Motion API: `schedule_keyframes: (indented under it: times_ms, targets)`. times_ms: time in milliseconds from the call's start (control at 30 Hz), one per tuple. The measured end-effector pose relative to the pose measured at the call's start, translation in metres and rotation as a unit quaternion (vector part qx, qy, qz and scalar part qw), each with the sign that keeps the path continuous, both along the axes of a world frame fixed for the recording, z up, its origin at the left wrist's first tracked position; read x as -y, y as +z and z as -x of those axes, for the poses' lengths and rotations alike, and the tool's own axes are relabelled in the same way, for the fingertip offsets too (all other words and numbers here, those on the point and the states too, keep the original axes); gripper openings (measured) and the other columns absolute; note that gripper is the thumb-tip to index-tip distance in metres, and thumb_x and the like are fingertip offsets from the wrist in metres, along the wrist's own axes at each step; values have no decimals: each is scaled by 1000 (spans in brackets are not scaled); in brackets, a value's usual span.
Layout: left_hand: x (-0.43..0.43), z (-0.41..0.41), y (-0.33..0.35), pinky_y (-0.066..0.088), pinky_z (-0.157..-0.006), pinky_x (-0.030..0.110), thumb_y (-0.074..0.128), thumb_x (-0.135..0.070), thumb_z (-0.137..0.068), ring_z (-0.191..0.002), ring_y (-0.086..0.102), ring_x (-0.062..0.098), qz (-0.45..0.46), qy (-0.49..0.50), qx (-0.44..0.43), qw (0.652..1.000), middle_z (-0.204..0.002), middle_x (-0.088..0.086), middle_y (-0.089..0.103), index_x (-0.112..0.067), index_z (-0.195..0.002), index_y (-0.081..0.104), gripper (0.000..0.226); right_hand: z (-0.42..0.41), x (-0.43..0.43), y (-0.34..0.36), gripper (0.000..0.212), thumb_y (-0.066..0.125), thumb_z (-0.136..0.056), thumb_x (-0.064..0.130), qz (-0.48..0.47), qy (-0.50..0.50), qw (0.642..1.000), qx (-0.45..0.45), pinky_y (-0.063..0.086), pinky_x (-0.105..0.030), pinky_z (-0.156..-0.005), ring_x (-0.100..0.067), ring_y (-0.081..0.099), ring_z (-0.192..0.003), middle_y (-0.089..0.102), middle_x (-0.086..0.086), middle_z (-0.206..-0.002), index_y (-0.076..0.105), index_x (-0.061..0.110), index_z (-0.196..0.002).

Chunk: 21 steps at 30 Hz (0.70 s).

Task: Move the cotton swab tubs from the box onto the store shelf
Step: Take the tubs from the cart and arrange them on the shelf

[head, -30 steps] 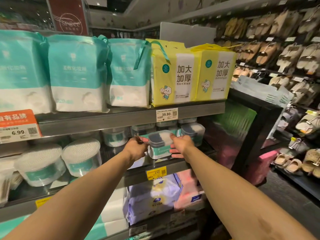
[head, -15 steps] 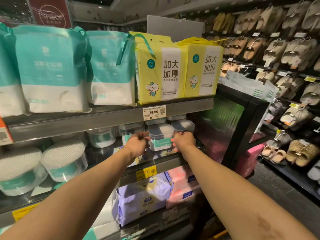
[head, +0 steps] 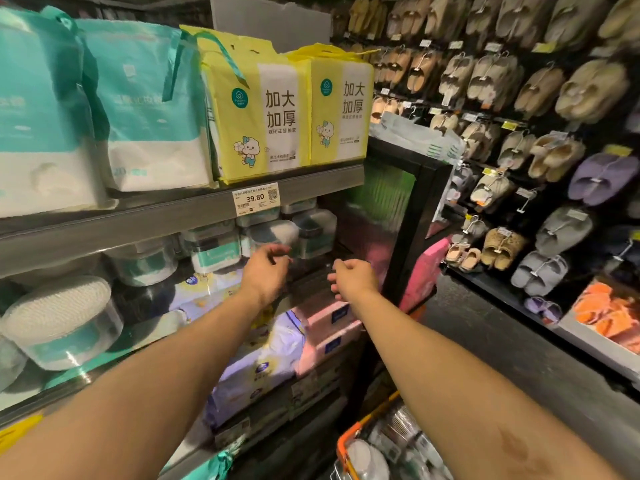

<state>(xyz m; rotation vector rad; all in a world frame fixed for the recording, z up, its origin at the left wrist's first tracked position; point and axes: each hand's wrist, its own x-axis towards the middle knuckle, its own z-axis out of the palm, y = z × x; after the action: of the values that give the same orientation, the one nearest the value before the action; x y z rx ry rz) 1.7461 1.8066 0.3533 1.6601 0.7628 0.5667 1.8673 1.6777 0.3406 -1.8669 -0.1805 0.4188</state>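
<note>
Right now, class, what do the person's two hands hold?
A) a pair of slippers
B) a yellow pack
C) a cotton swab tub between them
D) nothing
D: the left hand and the right hand both have loosely curled fingers with nothing in them, in front of the cotton swab tubs.

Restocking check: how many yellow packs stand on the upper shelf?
2 yellow packs: one above the price tag, one right of it. More may hide behind.

Bare shelf edge (head: 311, 284) before tubs (head: 314, 232)
</note>
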Motion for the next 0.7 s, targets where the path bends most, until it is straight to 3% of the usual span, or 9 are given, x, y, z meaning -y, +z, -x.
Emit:
schedule_keyframes:
  times_ms: [67, 133, 200, 333, 400, 500, 533, 600, 700]
  targets:
    - [15, -3, -8, 55, -66, 35, 59, -26, -85, -77, 65, 27, 2, -28, -17, 999, -99, 4, 74, -25, -99, 65, 15, 1, 22, -12, 24, 57, -95, 33, 22, -13, 1000, 3, 57, -34, -61, -21, 67, -60, 76, -2, -77, 67, 17, -80]
    - [30, -5, -21, 60, -75, 45, 59, -31, -79, -76, 69, 30, -6, -53, -41, 998, -96, 4, 76, -26, -93, 67, 16, -10, 45, -41, 25, 57, -82, 45, 47, -30, 998, 8, 62, -46, -75, -30, 74, -74, 76, 0, -77, 69, 24, -82]
    - [53, -6, -33, 59, -73, 51, 60, -30, -87, -64, 68, 28, 7, -107, -66, 992, -88, 5, 75, -25, -91, 66, 9, -17, 79, -76, 18, 57, -78, 48, 67, -69, 995, 0, 62, -49, -77, -30, 75, -73, 76, -1, -84, 62, 33, -88]
    - [104, -1, -57, 50, -54, 35, 58, -28, -98, -51, 56, 20, 1, -170, -89, 981, -74, 9, 69, -12, -84, 67, 24, 34, 135, -82, 13, 59, -89, 36, 87, -125, 988, -19, 57, -40, -59, -22, 69, -55, 75, -6, -81, 53, 30, -99]
    - [131, 2, -79, 45, -52, 29, 55, -24, -100, -51, 53, 17, 8, -211, -112, 971, -73, 6, 65, -7, -89, 69, 25, 45, 170, -114, 17, 59, -81, 42, 115, -146, 982, -45, 58, -46, -70, -25, 69, -58, 76, -6, -78, 57, 28, -91]
    - [175, 6, -108, 41, -53, 24, 51, -19, -102, -54, 52, 18, 80, -263, -140, 951, -85, 5, 65, -19, -93, 63, 14, 56, 227, -167, 28, 53, -66, 55, 158, -163, 970, -91, 58, -46, -81, -30, 75, -82, 77, -7, -91, 60, 31, -80]
    - [190, 4, -118, 41, -54, 25, 51, -19, -102, -55, 53, 19, 88, -272, -151, 946, -86, 5, 65, -21, -93, 62, 14, 69, 244, -165, 24, 55, -69, 53, 163, -175, 966, -101, 58, -45, -79, -31, 75, -87, 77, -7, -94, 59, 31, -77]
    - [218, 1, -141, 45, -52, 29, 51, -19, -101, -57, 59, 19, 85, -307, -168, 933, -88, 5, 69, -22, -93, 63, 14, 96, 272, -152, 15, 59, -85, 40, 168, -195, 958, -124, 57, -37, -65, -28, 74, -78, 77, -9, -89, 59, 28, -76]
    - [255, -5, -165, 50, -48, 28, 54, -18, -100, -60, 65, 22, 71, -351, -201, 912, -94, 12, 73, -20, -92, 63, 13, 107, 311, -164, 23, 56, -95, 28, 163, -214, 951, -152, 55, -37, -63, -30, 73, -71, 77, -14, -85, 60, 22, -74]
